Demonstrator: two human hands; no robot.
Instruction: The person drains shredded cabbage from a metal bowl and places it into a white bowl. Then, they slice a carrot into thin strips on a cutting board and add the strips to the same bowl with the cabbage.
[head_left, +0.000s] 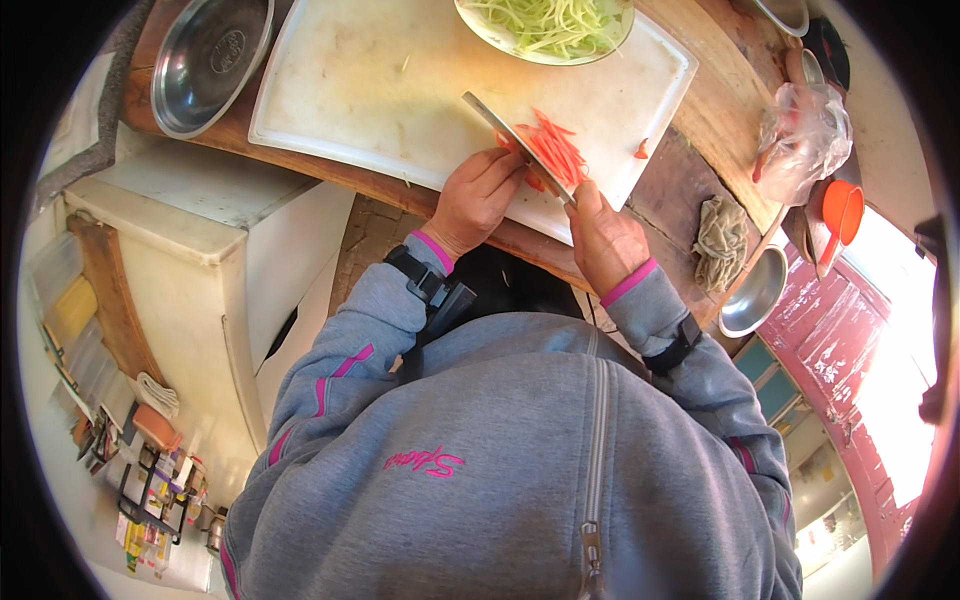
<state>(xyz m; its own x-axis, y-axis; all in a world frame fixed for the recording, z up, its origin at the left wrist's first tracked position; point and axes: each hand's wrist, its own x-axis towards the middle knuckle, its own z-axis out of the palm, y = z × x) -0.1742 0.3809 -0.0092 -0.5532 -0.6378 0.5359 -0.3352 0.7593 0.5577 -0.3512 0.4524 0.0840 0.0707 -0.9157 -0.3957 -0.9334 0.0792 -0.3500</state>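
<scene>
A kitchen knife (517, 142) is gripped by the handle in my right hand (606, 238), near the front edge of a white cutting board (360, 97). Its blade slants up and to the left across the board. Thin red vegetable strips (556, 146) lie in a pile just right of the blade. My left hand (480, 196) is on the blade's left side, its bent fingertips against a red vegetable piece (507, 141) that they partly hide. Pale green shreds (551, 26) fill a bowl (491, 45) at the board's far side.
Left of the board stands a steel basin (210, 67). A red scrap (641, 148) lies near the board's right edge. Further right are a crumpled cloth (721, 244), a clear plastic bag (806, 139), an orange ladle (841, 214) and a metal bowl (756, 292). A white cabinet (172, 217) stands lower left.
</scene>
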